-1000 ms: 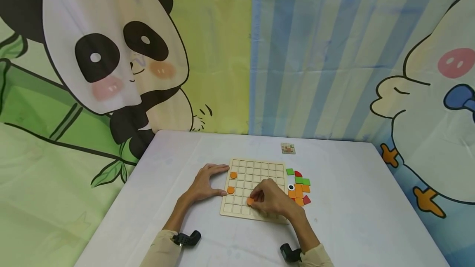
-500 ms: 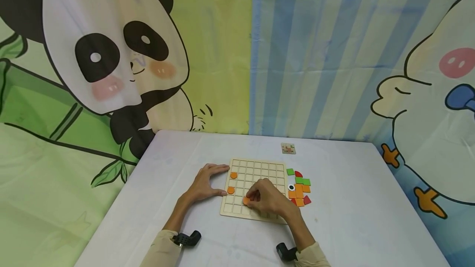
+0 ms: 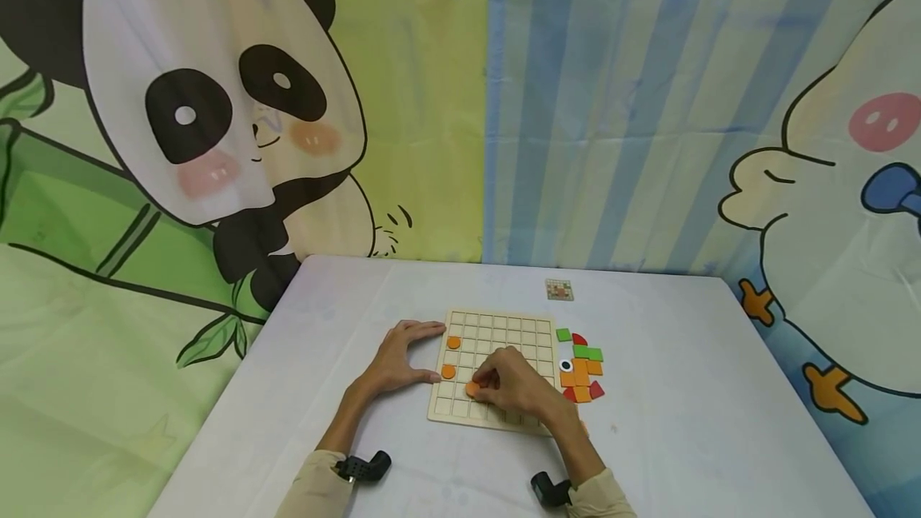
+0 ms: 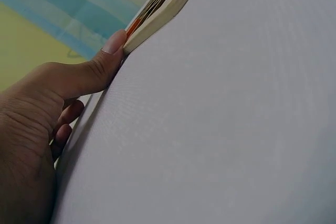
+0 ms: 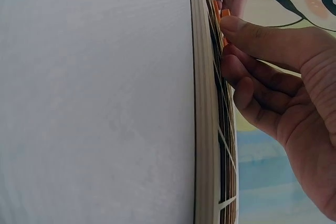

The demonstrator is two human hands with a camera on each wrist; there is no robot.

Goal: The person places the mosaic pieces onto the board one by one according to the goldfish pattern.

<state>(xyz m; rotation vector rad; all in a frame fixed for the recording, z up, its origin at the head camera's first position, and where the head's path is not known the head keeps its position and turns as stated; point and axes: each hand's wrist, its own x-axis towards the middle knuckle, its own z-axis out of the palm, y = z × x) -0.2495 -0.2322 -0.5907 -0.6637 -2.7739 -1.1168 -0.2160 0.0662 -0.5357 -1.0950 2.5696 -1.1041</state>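
A square wooden grid board [image 3: 496, 334] lies on the white table. My left hand [image 3: 401, 358] rests at its left side, thumb and fingers spread and touching the edge; the left wrist view shows the thumb [image 4: 86, 77] against the rim. Over the lower left part of the grid, my right hand [image 3: 516, 382] pinches an orange disc [image 3: 471, 389] between thumb and fingertips. That orange piece [image 5: 226, 14] shows edge-on in the right wrist view. Two more orange discs sit in the left part of the grid, an upper disc [image 3: 454, 342] and a lower disc [image 3: 448, 372].
Right of the board lie loose flat pieces: green squares [image 3: 588, 353], orange squares [image 3: 580, 374], red pieces [image 3: 596, 390] and a round eye piece [image 3: 566, 365]. A small patterned card [image 3: 559, 289] lies near the back. Printed curtains hang behind the table.
My right hand has slid slightly left across the board with the orange disc in its fingers. The left hand has stayed at the board's edge.
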